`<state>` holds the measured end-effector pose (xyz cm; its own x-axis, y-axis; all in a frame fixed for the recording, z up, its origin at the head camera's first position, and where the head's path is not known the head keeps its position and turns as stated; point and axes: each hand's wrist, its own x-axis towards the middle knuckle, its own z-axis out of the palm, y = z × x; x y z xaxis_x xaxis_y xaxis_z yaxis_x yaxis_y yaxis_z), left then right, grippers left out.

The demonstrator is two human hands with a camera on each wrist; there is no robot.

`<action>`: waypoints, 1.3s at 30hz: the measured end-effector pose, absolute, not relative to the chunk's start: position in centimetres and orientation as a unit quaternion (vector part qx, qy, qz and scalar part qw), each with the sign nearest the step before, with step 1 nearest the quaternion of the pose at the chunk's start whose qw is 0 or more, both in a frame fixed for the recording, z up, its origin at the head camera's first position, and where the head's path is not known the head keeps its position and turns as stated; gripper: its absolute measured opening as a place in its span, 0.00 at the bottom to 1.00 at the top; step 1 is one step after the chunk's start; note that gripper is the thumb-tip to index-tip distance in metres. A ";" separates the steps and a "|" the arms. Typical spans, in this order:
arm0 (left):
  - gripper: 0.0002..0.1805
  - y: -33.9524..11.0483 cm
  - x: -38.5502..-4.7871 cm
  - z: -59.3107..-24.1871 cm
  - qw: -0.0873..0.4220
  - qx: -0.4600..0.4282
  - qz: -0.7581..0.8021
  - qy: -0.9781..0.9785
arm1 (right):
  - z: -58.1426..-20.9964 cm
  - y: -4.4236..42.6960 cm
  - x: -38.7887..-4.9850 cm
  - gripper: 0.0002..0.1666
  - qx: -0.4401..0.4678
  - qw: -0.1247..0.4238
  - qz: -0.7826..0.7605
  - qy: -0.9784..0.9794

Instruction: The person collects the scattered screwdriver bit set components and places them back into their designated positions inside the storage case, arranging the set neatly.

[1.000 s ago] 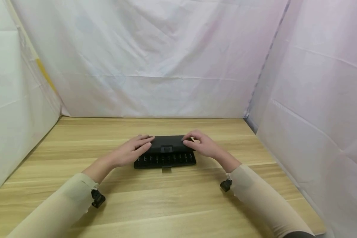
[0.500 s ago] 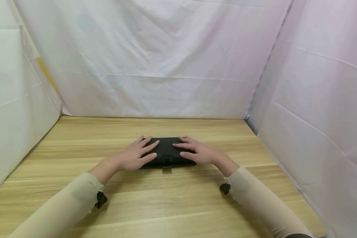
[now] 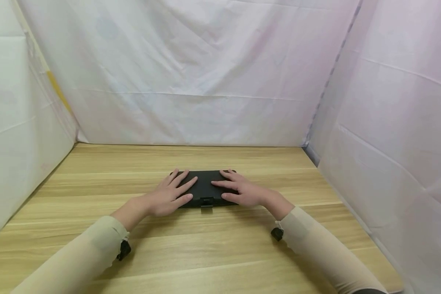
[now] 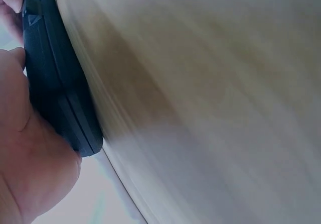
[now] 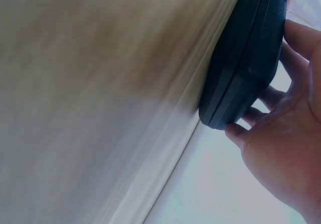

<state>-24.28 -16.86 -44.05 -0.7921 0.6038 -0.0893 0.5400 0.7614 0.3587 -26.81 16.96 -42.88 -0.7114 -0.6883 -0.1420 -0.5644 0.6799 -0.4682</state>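
A black hinged case (image 3: 207, 183) lies on the wooden table, its lid down over its base. In the head view a latch (image 3: 207, 201) sits at the middle of its front edge, with a small tab sticking out toward me. My left hand (image 3: 165, 198) rests on the left part of the lid, fingers spread and straight. On the right part rests my right hand (image 3: 248, 192), likewise with spread fingers. Both wrist views show the case (image 4: 60, 73) from its ends, with a seam running along the side. What lies inside is hidden.
The wooden table (image 3: 206, 253) has pale grain and runs back to a white cloth (image 3: 191, 81). More white cloth hangs at the left and right sides. Small black wrist cameras (image 3: 123, 250) sit under both sleeves.
The lid, raised a second ago over a base with rows of small metal pieces, has come down and covers them. Both hands moved down with it, and their fingers spread out.
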 end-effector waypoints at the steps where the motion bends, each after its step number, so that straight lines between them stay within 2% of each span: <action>1: 0.38 -16.8 -24.3 -44.0 0.101 0.307 0.157 0.933 | -42.9 16.9 -26.8 0.35 -0.343 0.154 -0.196 0.906; 4: 0.38 -16.8 -24.3 -43.9 0.103 0.306 0.155 0.934 | -42.9 16.5 -26.6 0.40 -0.334 0.148 -0.179 0.914; 9: 0.38 -16.6 -24.4 -43.8 0.101 0.308 0.153 0.934 | -43.0 14.9 -26.4 0.56 -0.333 0.131 -0.127 0.925; 12: 0.38 -16.5 -24.3 -43.9 0.101 0.309 0.150 0.934 | -43.1 13.9 -26.1 0.60 -0.326 0.133 -0.104 0.930; 26: 0.37 -16.3 -24.1 -43.5 0.104 0.308 0.152 0.933 | -43.2 12.9 -26.3 0.47 -0.312 0.128 -0.098 0.936; 39: 0.38 -16.6 -24.2 -43.6 0.113 0.304 0.147 0.934 | -43.3 12.7 -27.0 0.48 -0.293 0.111 -0.145 0.938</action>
